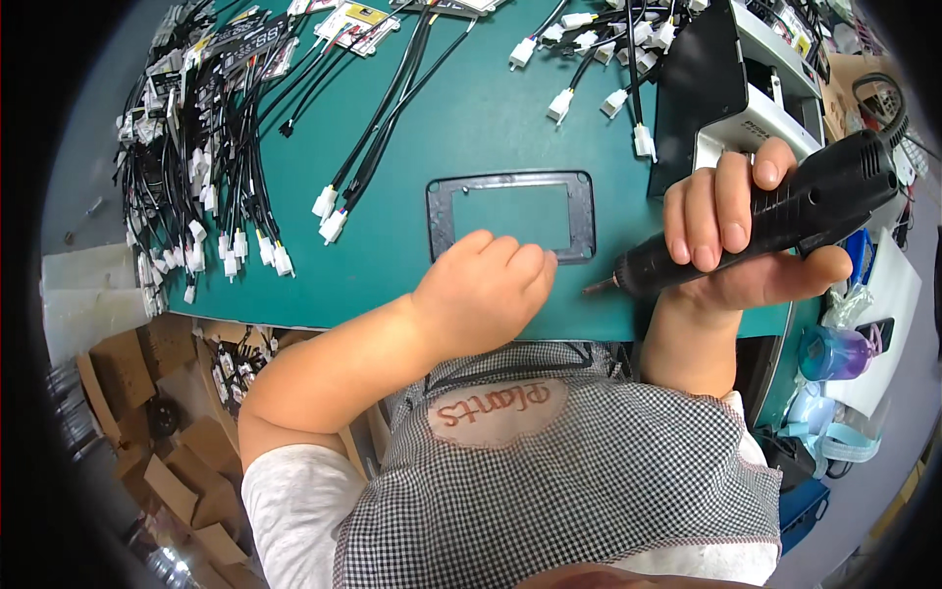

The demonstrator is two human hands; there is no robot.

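Note:
A black electric screwdriver [775,221] rests in my right hand [726,226], fingers wrapped over its body and thumb beneath. Its bit points left, just above the green work surface and to the right of a black rectangular plastic frame [510,179]. The frame lies flat, with a large window and a hole in each visible corner. Curled into a fist, my left hand [486,294] is at the frame's near edge and covers its lower left part. Whatever its fingers pinch, if anything, is hidden from view.
Bundles of black cables with white connectors [231,196] lie at the far left, and more connectors [608,59] at the far right. A black and white metal housing [706,88] stands behind my right hand. Open cardboard boxes [186,461] sit below the table at left.

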